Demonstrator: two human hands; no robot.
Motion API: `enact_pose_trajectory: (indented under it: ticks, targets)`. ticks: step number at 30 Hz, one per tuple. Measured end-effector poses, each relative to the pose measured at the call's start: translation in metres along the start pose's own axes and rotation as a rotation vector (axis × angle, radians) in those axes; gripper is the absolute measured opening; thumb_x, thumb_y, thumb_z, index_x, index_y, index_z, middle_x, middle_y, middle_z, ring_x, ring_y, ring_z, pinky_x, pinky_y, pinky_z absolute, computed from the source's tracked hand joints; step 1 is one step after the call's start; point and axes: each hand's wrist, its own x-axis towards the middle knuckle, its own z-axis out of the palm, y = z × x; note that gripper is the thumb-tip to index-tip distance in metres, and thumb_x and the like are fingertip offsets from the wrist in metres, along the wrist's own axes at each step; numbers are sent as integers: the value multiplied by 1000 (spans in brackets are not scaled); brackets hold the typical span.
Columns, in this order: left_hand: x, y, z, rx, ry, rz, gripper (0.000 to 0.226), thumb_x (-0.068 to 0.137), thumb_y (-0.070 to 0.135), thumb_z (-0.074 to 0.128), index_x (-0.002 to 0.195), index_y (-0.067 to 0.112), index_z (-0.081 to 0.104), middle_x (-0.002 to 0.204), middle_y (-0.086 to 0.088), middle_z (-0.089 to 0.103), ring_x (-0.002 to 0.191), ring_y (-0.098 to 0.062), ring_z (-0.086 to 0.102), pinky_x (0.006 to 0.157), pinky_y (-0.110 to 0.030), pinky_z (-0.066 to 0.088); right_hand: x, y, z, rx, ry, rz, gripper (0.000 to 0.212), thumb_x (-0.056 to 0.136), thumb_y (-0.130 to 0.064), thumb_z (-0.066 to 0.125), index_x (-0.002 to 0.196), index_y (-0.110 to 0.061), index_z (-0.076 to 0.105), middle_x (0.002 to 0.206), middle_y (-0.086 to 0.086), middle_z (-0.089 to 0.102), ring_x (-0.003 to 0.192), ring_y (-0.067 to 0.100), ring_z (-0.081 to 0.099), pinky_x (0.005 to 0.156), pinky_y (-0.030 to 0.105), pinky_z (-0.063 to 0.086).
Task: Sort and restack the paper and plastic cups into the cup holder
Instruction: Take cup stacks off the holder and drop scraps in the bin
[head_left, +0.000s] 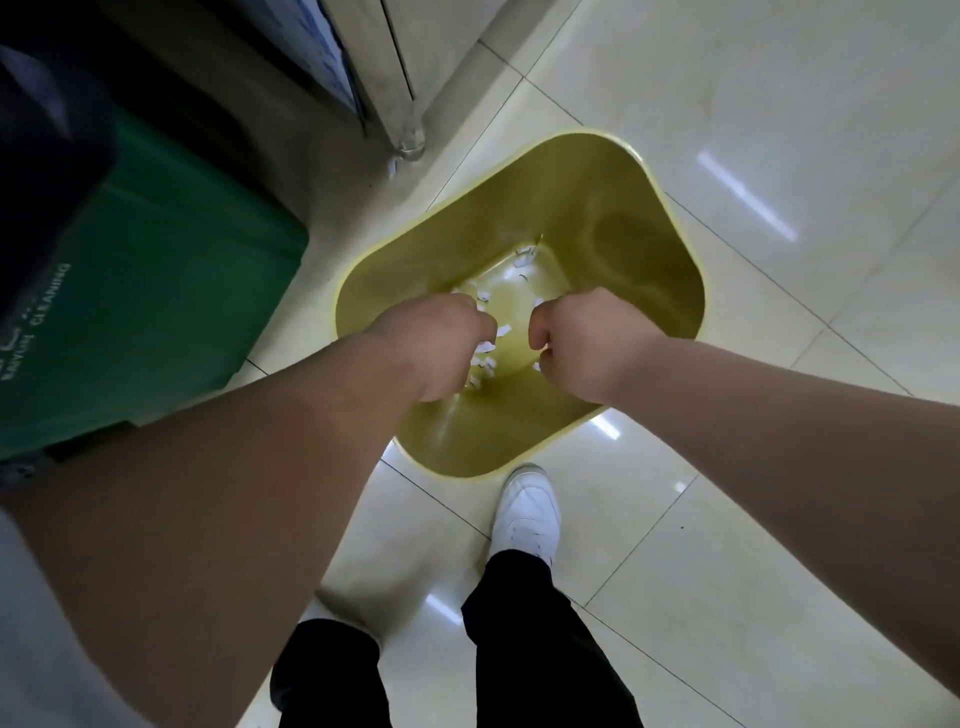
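No cups or cup holder are in view. A yellow-green plastic bin (623, 218) stands on the tiled floor below me. Small white paper scraps (498, 332) lie on its bottom and hang between my hands. My left hand (436, 348) and my right hand (582, 343) are held over the bin's opening, close together, both with fingers curled downward. Whether either hand pinches a scrap is hidden by the knuckles.
A green cleaning bin (156, 291) stands to the left. A metal cabinet leg (410, 135) is behind the yellow bin. My white shoe (527, 504) and dark trouser legs are just in front of the bin on the glossy tiles.
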Motion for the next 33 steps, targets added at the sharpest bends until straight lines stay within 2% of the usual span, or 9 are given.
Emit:
enact_pose_trajectory:
  ticks: [3, 6, 14, 20, 23, 28, 33]
  targets:
    - [9, -1, 7, -18, 19, 9, 45, 92, 11, 51, 133, 30, 55, 129, 0, 49, 118, -25, 51, 79, -32, 45, 11, 3, 3, 23, -39, 2, 18, 87, -16, 55, 102, -17, 65, 101, 4, 67, 95, 25, 62, 83, 37, 55]
    - [13, 0, 13, -15, 7, 3, 44, 92, 13, 52, 134, 29, 54, 130, -1, 48, 118, -25, 52, 78, -30, 43, 19, 6, 7, 40, -60, 36, 18, 87, -17, 56, 102, -16, 66, 101, 3, 68, 96, 24, 62, 84, 36, 55]
    - [14, -1, 11, -38, -38, -44, 42, 94, 19, 52, 135, 28, 51, 135, -1, 44, 123, -24, 48, 93, -37, 48, 25, 12, 3, 34, -79, 70, 23, 87, -17, 54, 105, -12, 67, 106, 7, 68, 98, 26, 63, 85, 37, 55]
    - [7, 1, 4, 22, -119, -51, 37, 95, 21, 47, 131, 28, 53, 134, -2, 47, 118, -25, 52, 90, -35, 48, 11, 12, -7, 40, -109, 100, 27, 90, -19, 47, 108, -11, 65, 105, 9, 67, 94, 27, 63, 84, 38, 56]
    - [-12, 4, -13, 63, -168, -50, 39, 93, 16, 45, 128, 29, 54, 130, -1, 49, 115, -26, 53, 92, -38, 50, -2, 9, -18, -3, -111, 92, 29, 91, -20, 45, 109, -11, 65, 107, 10, 66, 97, 29, 63, 85, 38, 55]
    - [-57, 10, -64, 178, -195, -53, 37, 96, 23, 45, 132, 28, 52, 130, -1, 52, 114, -25, 55, 77, -30, 43, -36, -9, -52, -48, -111, 61, 30, 90, -22, 44, 110, -14, 65, 106, 9, 68, 97, 28, 64, 83, 37, 56]
    - [-123, 18, -128, 198, -152, -71, 38, 97, 26, 44, 134, 24, 51, 131, -5, 54, 117, -27, 54, 79, -31, 42, -96, -43, -106, -107, -126, 23, 30, 92, -29, 45, 114, -17, 61, 110, 4, 65, 101, 26, 61, 87, 36, 53]
